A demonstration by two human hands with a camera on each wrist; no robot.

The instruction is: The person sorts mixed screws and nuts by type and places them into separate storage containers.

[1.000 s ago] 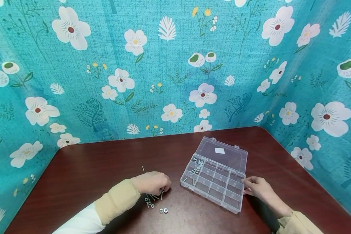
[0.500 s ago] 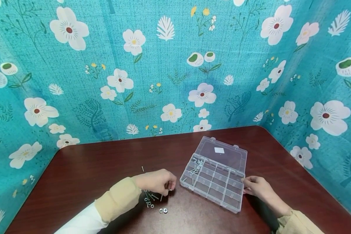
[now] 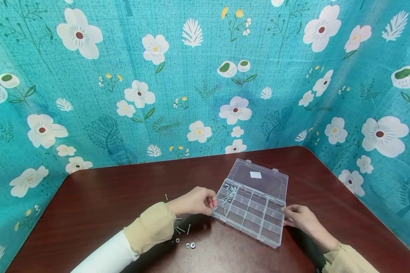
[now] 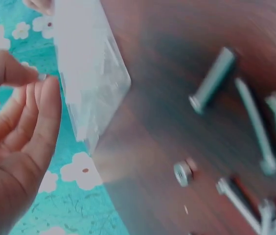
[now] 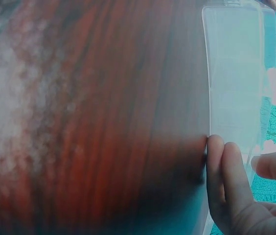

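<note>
My left hand [image 3: 201, 201] is at the left front corner of a clear plastic compartment box [image 3: 243, 228]. Between its thumb and forefinger it pinches a small silver metal piece [image 4: 42, 77], mostly covered by the fingertips. My right hand [image 3: 300, 218] holds the box's right side, thumb at the top edge and fingers against the outer wall [image 5: 216, 147]. Bolts and nuts [image 3: 231, 194] lie in the box's left-hand compartments. Left of the box, loose bolts [image 3: 180, 229] are scattered on the table, partly hidden by the left sleeve.
The box's lid [image 3: 270, 184], with a white label, lies folded back behind it. Two nuts [image 3: 190, 245] sit near the table's front, and a lone screw [image 3: 166, 197] lies farther back. A flowered teal cloth [image 3: 198, 76] hangs behind the dark red table [image 3: 140, 182].
My left hand has lifted from the loose bolts and nuts and moved right and away to the box's corner, carrying the small metal piece. The right hand stays at the box's side.
</note>
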